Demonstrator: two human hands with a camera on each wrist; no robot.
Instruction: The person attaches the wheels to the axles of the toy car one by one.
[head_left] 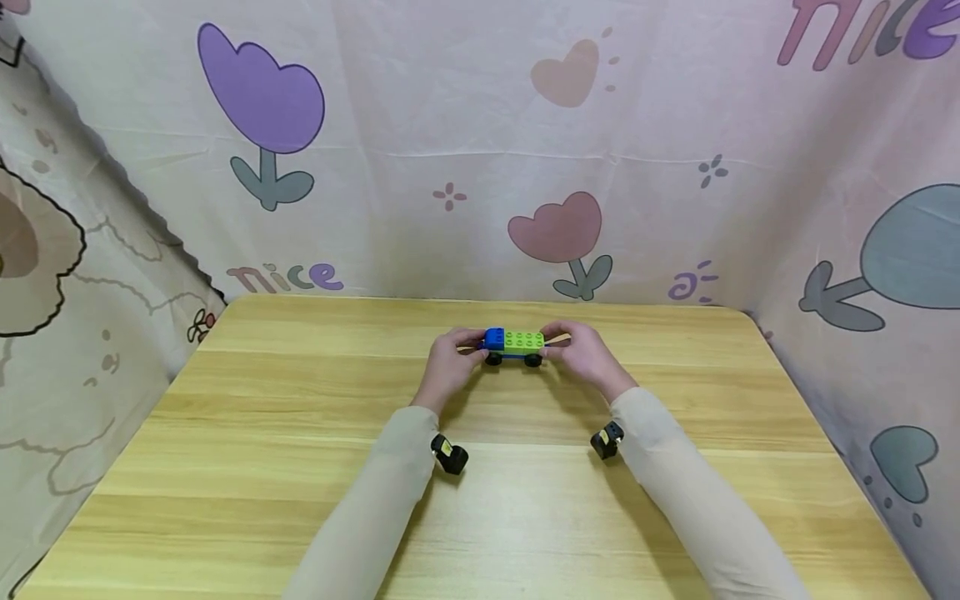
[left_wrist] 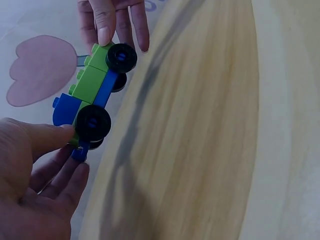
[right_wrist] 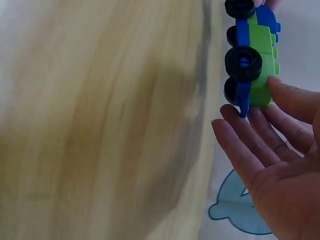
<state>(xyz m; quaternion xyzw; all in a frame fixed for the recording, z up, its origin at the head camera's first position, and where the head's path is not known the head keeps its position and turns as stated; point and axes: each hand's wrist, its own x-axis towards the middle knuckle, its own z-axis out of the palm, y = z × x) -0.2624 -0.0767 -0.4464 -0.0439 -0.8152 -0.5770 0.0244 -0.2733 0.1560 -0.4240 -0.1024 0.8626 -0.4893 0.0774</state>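
A small toy car (head_left: 523, 340) built of blocks is held between both hands near the far side of the table. Its body is lime green with studs on top, a blue block sits at the left end, and black wheels are fitted to a blue base. My left hand (head_left: 448, 362) pinches the blue end, its thumb beside a wheel (left_wrist: 93, 123). At the green end my right hand (head_left: 588, 354) grips the car, with the thumb on the green block (right_wrist: 262, 82) and the other fingers at the far side.
The wooden table (head_left: 525, 517) runs back to a patterned cloth (head_left: 412, 108) hung behind it and at both sides. Small black cameras sit on the left wrist (head_left: 450, 455) and the right wrist (head_left: 607, 440), over beige sleeves.
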